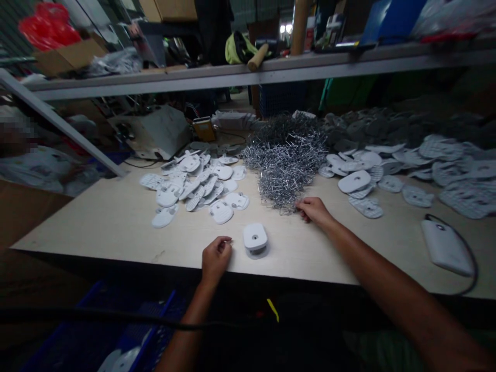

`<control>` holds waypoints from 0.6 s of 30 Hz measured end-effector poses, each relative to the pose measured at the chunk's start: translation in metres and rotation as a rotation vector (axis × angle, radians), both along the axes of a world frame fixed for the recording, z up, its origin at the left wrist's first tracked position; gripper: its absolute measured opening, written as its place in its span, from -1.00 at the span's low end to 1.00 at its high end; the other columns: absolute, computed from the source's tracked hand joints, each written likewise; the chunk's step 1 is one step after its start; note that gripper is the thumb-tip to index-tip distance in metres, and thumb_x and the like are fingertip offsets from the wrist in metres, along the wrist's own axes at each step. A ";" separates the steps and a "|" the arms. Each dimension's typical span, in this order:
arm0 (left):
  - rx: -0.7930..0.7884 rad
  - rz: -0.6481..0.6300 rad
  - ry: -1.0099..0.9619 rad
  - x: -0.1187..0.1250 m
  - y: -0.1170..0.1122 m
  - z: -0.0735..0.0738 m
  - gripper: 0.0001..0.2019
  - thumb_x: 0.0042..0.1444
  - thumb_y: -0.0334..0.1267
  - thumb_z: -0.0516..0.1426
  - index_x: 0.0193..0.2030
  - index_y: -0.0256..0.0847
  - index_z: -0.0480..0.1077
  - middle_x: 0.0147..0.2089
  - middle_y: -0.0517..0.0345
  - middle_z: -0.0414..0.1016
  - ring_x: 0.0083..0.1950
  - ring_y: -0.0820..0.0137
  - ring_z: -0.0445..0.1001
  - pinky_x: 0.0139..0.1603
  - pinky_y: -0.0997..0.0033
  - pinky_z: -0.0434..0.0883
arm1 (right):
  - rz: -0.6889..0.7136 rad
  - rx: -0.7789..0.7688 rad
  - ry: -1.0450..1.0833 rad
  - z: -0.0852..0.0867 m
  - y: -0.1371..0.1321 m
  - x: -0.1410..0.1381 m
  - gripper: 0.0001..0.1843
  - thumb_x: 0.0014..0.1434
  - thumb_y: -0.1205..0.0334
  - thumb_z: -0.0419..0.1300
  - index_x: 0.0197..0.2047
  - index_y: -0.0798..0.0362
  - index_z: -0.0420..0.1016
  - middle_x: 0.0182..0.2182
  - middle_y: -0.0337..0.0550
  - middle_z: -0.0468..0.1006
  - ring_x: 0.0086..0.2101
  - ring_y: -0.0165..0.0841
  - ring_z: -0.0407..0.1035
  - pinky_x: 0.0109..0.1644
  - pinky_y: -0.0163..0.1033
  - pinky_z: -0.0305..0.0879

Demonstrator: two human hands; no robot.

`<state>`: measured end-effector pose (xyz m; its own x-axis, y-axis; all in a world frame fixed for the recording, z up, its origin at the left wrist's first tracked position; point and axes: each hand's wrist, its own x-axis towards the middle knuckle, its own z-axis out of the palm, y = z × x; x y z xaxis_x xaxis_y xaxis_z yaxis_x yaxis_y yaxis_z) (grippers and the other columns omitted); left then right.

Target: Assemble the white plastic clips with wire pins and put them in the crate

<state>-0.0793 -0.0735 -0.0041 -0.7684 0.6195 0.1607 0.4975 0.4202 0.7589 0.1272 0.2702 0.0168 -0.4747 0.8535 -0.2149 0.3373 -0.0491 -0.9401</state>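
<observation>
Beside the left hand (216, 258), a white part (250, 239)

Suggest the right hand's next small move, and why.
I'd probably have the right hand draw one piece free of the metal pile, since its fingertips are at the near edge. Whether they already pinch one is too small to tell. The left hand is beside the white part, apart from the pile.
</observation>
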 end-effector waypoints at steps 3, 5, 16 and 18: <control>0.005 0.000 -0.014 0.000 -0.002 0.000 -0.75 0.18 -0.15 0.15 -0.14 -0.17 0.61 -0.43 0.21 0.50 -0.40 0.34 0.44 -0.29 0.39 0.33 | -0.098 0.040 0.126 0.015 0.009 -0.009 -0.73 0.14 0.08 0.38 -0.41 0.10 0.54 -0.54 -0.17 0.56 -0.67 -0.47 0.28 -0.68 -0.44 0.16; 0.010 -0.003 -0.018 -0.001 -0.002 0.000 -0.74 0.17 -0.14 0.15 -0.14 -0.17 0.61 -0.43 0.21 0.50 -0.39 0.33 0.44 -0.29 0.39 0.33 | -0.142 0.049 0.199 0.024 0.016 -0.011 -0.75 0.17 0.09 0.35 -0.38 0.11 0.54 -0.45 -0.13 0.62 -0.62 -0.49 0.31 -0.65 -0.45 0.21; -0.002 0.022 -0.005 -0.001 -0.001 0.001 -0.70 0.16 -0.08 0.16 -0.14 -0.22 0.60 -0.43 0.17 0.51 -0.41 0.34 0.42 -0.35 0.42 0.35 | -0.069 -0.068 0.302 0.024 0.031 0.002 -0.75 0.14 0.16 0.41 -0.43 0.11 0.49 -0.50 -0.11 0.60 -0.69 -0.49 0.24 -0.72 -0.42 0.15; -0.012 0.032 0.005 -0.001 0.000 0.000 -0.69 0.16 -0.07 0.16 -0.14 -0.23 0.60 -0.42 0.15 0.52 -0.41 0.34 0.44 -0.35 0.42 0.37 | -0.048 -0.082 0.321 0.019 0.033 0.005 -0.73 0.16 0.14 0.40 -0.43 0.10 0.48 -0.52 -0.14 0.58 -0.70 -0.51 0.22 -0.71 -0.43 0.16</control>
<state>-0.0801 -0.0737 -0.0041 -0.7870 0.5967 0.1569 0.4872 0.4450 0.7514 0.1326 0.3029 0.0354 -0.4889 0.8627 -0.1295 0.0199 -0.1374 -0.9903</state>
